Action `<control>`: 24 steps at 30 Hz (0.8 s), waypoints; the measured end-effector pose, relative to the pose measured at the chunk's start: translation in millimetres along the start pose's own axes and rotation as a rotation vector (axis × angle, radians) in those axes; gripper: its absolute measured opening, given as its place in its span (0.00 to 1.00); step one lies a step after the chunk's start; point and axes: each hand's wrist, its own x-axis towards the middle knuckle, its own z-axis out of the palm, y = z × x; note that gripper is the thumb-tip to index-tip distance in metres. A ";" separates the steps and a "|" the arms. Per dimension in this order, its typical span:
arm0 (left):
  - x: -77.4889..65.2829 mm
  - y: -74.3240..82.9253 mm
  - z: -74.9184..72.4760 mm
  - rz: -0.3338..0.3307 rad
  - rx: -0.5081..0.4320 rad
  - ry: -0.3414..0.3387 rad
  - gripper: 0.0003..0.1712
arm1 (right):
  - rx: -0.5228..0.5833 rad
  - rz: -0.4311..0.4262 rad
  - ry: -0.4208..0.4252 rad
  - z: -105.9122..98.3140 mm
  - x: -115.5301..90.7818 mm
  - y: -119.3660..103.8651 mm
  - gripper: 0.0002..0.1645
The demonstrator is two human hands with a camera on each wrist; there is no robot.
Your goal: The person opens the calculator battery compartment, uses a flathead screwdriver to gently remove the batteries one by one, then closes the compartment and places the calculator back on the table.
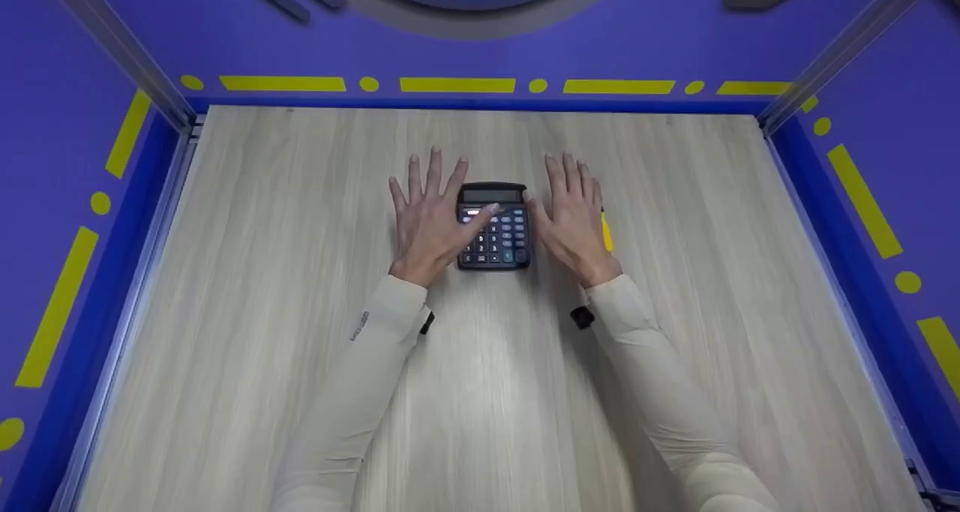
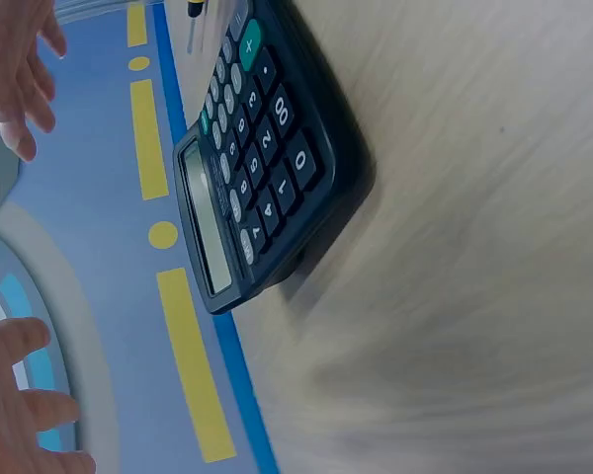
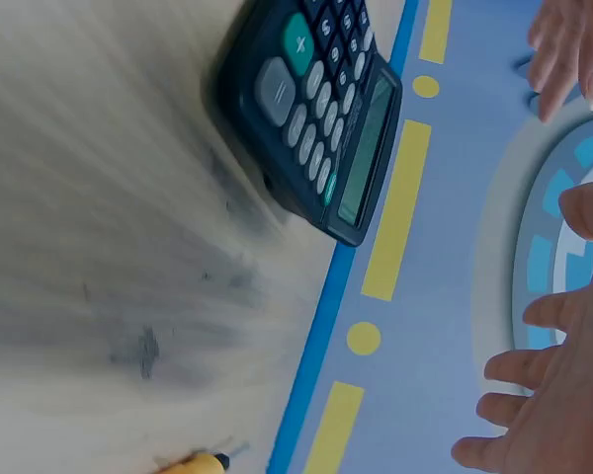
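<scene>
A black calculator (image 1: 493, 260) with a display at its far end lies face up on the table. Above its left side is my left hand (image 1: 433, 223), fingers spread and thumb over the upper keys. My right hand (image 1: 574, 223) is by the calculator's right edge, its fingers extended forward. In the left wrist view a gap separates the left hand (image 2: 20, 385) from the calculator (image 2: 277, 148); likewise the right hand (image 3: 553, 365) is apart from it in the right wrist view. A small screwdriver with a yellow handle (image 1: 607, 233) lies right of my right hand, which partly covers it.
The wood-grain table (image 1: 300, 347) is bounded by blue-purple panels (image 1: 465, 58) with yellow marks at the back and both sides. Metal posts (image 1: 127, 47) stand at the back corners. Table surface extends on both sides of the hands.
</scene>
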 end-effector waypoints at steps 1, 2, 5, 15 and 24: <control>-0.8 -0.8 0.8 -0.007 -0.015 0.001 0.55 | 0.013 0.005 -0.003 0.1 -0.6 0.2 0.43; -1.4 -1.5 1.4 -0.014 -0.036 0.003 0.55 | 0.025 0.009 -0.006 0.3 -1.0 0.2 0.43; -2.6 -3.3 2.7 -0.033 -0.082 0.019 0.55 | 0.055 0.014 -0.008 1.6 -1.4 1.4 0.43; -5.2 0.1 4.6 -0.110 -0.310 -0.001 0.53 | 0.250 0.123 -0.026 4.4 -8.1 4.3 0.44; -6.9 -0.4 11.2 -0.249 -0.633 -0.041 0.52 | 0.473 0.241 -0.063 10.6 -9.8 4.1 0.48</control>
